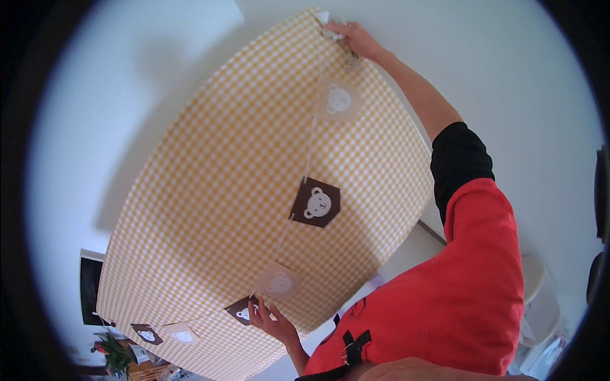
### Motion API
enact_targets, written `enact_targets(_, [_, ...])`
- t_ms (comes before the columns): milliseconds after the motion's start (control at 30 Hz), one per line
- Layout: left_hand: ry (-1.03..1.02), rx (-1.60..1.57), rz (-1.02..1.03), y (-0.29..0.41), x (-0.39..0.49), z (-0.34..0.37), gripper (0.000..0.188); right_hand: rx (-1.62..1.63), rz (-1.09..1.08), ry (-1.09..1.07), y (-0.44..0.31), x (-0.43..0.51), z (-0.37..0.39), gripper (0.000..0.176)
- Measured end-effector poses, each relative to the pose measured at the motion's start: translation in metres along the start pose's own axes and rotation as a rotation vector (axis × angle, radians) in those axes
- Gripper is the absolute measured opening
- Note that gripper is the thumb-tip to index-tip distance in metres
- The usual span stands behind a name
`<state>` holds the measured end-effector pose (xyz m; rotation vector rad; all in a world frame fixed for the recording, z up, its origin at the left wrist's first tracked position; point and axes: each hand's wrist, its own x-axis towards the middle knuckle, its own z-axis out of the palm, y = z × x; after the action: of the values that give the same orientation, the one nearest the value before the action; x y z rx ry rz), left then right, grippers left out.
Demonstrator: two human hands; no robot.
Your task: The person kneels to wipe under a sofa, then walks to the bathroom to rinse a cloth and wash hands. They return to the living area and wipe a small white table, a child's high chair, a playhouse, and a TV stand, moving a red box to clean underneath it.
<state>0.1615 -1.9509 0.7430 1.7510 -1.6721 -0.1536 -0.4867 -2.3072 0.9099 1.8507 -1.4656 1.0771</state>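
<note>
A large yellow-and-white gingham cloth [228, 181] spreads over a flat upright surface. Across it runs a string of bear-face pennants, dark brown ones such as the middle pennant [329, 209] alternating with beige ones [350, 112]. My right hand [352, 35], raised to the top corner, has its fingers closed around some bunched whitish material [332, 35]. Lower down, my left hand [274, 324] has its fingertips on a dark pennant [237, 309], just below a beige pennant [290, 282]; whether they grip it is unclear. Another dark pennant [145, 335] and a beige one [183, 335] hang at lower left.
Pale walls [514, 95] surround the cloth. At the far left is a black panel [90, 290], with a green plant [114, 355] and a wooden table [145, 370] below it. A white rounded object [541, 300] stands at the right, behind my red sleeve.
</note>
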Motion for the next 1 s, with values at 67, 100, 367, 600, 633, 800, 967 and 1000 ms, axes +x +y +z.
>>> enact_targets(67, [-0.002,-0.052,0.081,0.012,0.0,0.007,0.037,-0.039,-0.049,-0.039,-0.006,-0.054,0.001,0.061])
enact_targets(100, [-0.023,-0.047,0.086,0.017,0.0,0.01,0.037,0.034,0.002,-0.021,-0.013,-0.087,-0.001,0.064])
enact_targets(367, [-0.148,-0.038,0.154,0.039,-0.015,0.023,0.032,-0.124,0.405,-0.204,-0.109,-0.36,-0.064,0.065])
enact_targets(600, [-0.23,-0.139,0.169,0.058,-0.025,0.039,0.03,-0.085,0.847,-0.243,-0.188,-0.502,-0.108,0.057])
enact_targets(633, [-0.252,-0.16,0.177,0.059,-0.026,0.041,0.029,0.057,0.882,-0.221,-0.185,-0.501,-0.114,0.055])
enact_targets(800, [-0.217,-0.031,0.209,0.057,-0.026,0.042,0.027,0.022,0.881,-0.041,-0.112,-0.436,-0.136,0.053])
enact_targets(967, [-0.243,-0.077,0.214,0.057,-0.028,0.046,0.027,0.11,0.82,-0.047,-0.09,-0.415,-0.097,0.057])
enact_targets(1000, [-0.256,-0.067,0.206,0.057,-0.03,0.047,0.027,0.062,0.863,0.045,-0.101,-0.424,-0.089,0.056])
